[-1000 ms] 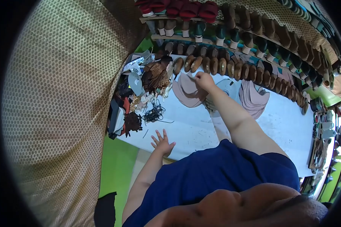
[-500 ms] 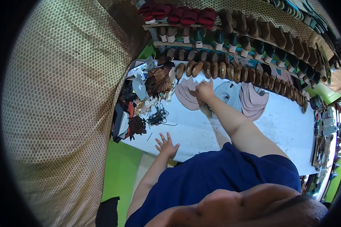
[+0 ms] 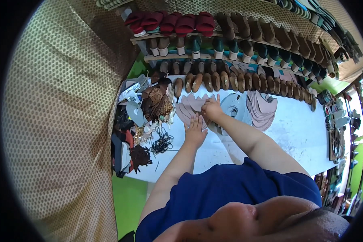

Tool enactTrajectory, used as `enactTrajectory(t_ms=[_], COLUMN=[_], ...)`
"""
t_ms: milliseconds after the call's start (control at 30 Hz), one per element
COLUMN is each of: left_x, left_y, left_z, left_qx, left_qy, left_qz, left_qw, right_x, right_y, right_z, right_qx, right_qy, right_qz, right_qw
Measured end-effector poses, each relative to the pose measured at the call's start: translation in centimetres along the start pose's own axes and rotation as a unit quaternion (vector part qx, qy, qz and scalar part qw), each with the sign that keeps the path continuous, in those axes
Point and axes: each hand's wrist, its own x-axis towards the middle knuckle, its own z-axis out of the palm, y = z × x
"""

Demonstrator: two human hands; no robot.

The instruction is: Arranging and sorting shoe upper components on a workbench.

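Pink, curved flat cut pieces (image 3: 185,109) lie fanned out in overlapping layers on the white worktable (image 3: 181,159). My left hand (image 3: 195,134) rests at their near edge, palm down, fingers stretched and apart. At the right side of the same fan is my right hand (image 3: 212,111), its fingers bent against a piece and its thumb sticking out; the fingertips are partly hidden. Just right of it sits a grey sheet-like pile with a round roll (image 3: 231,111). A second stack of pink pieces (image 3: 262,111) lies further right.
Wooden shoe lasts (image 3: 234,82) line the table's back edge, below shelves of shoes (image 3: 218,45) and red slippers (image 3: 184,23). Brown and patterned scraps (image 3: 159,99), dark cords (image 3: 162,141) and other materials crowd the left end. A patterned curtain (image 3: 64,121) hangs at left.
My left hand has moved up and right from the table's near edge to the pink pieces. My right hand stays at the fan. The whole view has shifted slightly.
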Motion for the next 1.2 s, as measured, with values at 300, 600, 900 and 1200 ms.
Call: enactTrajectory(t_ms=[300,600,900,1200], left_x=[1.7,1.5,-6.2,-18.5], left_y=[-1.1,-1.2,-1.6,-3.2], left_z=[1.3,1.2,-0.1,-1.7], left_qx=[0.008,0.007,0.047,0.078], left_qy=[-0.067,-0.044,-0.006,-0.013], left_qz=[-0.018,-0.011,-0.077,-0.144], left_qw=[0.998,0.999,0.996,0.986], right_x=[6.1,1.7,-6.8,-21.1], right_y=[3.4,0.3,-1.8,-2.1], right_z=[-7.8,-16.0,-15.4,0.3], right_qx=[0.15,0.184,0.265,0.07], right_qy=[0.149,0.319,0.229,-0.1], right_qz=[0.184,0.148,0.055,-0.34], right_qw=[0.96,0.918,0.935,0.932])
